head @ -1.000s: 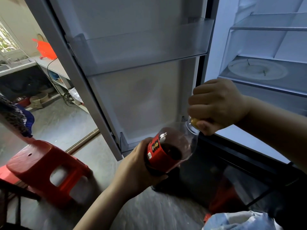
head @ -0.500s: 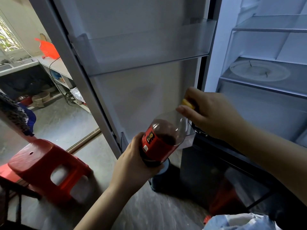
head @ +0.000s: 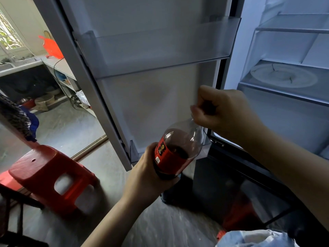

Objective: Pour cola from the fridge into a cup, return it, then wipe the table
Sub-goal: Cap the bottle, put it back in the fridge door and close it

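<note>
A cola bottle (head: 179, 148) with a red label and dark cola in its lower part is tilted in front of the open fridge door (head: 151, 97). My left hand (head: 149, 175) grips the bottle around its lower body. My right hand (head: 222, 111) is curled over the bottle's neck and hides the cap. The bottle hangs just above the door's lowest shelf (head: 135, 150). No cup or table is in view.
The door's upper shelf (head: 160, 50) is bare. Inside the fridge a round white plate (head: 283, 77) lies on a glass shelf. A red plastic stool (head: 49, 175) stands on the floor at left. A counter with a sink (head: 19, 63) lies beyond.
My right hand has turned on the bottle's top, so the yellow cap seen earlier is now covered by the fingers. Both hands and the bottle stay in roughly the same place by the door.
</note>
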A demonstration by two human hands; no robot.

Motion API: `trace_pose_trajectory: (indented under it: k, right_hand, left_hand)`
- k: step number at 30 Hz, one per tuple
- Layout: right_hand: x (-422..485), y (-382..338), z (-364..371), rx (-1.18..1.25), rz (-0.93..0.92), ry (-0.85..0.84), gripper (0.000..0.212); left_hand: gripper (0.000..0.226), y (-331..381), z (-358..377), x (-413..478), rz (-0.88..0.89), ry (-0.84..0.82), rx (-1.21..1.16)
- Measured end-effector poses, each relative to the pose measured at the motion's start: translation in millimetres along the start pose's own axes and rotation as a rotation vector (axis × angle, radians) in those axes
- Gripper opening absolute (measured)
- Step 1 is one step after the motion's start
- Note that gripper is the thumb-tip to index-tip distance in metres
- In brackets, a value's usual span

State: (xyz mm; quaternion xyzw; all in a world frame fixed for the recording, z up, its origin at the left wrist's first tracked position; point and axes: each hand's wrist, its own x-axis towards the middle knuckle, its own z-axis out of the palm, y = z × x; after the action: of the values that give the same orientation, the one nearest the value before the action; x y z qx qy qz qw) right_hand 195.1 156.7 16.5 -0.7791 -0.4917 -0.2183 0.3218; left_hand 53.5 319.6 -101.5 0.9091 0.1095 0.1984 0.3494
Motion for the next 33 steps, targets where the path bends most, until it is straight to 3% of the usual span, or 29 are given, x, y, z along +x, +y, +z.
trace_pose_trajectory:
  k: [2,5,7,15,23,29,33]
  right_hand:
    - [0.2,-1.6,-0.2,0.011,0.051,-0.012,0.028]
    - [0.4,-5.8,1.6,0.014,0.157,-0.153,0.060]
    - [1.3,-7.5,4.8,-0.013,0.176,-0.182,0.070]
    - [15.6,-1.2,16.0,-0.075,0.138,0.013,0.048]
    - [12.7,30.1,32.3,-0.217,0.103,0.052,0.043]
    - [20.5,47.1,38.8,-0.241,0.121,0.117,0.039]
    - [18.9,62.3,60.0,-0.307,0.119,0.039,0.036]
  left_hand:
    - [0.081,-0.4,0.3,3.4,-0.006,0.001,0.000]
    - [0.085,-2.5,1.4,7.9,-0.015,0.016,0.003]
    - [0.089,-5.0,3.8,11.2,-0.006,0.022,0.007]
    - [0.108,-11.8,14.9,41.2,0.049,-0.068,0.050]
    - [0.079,-82.2,48.6,32.6,0.049,-0.290,0.484]
    - [0.080,-95.2,53.1,27.9,0.084,-0.332,0.558]
    - [0.083,-91.4,52.8,30.0,0.089,-0.339,0.599]
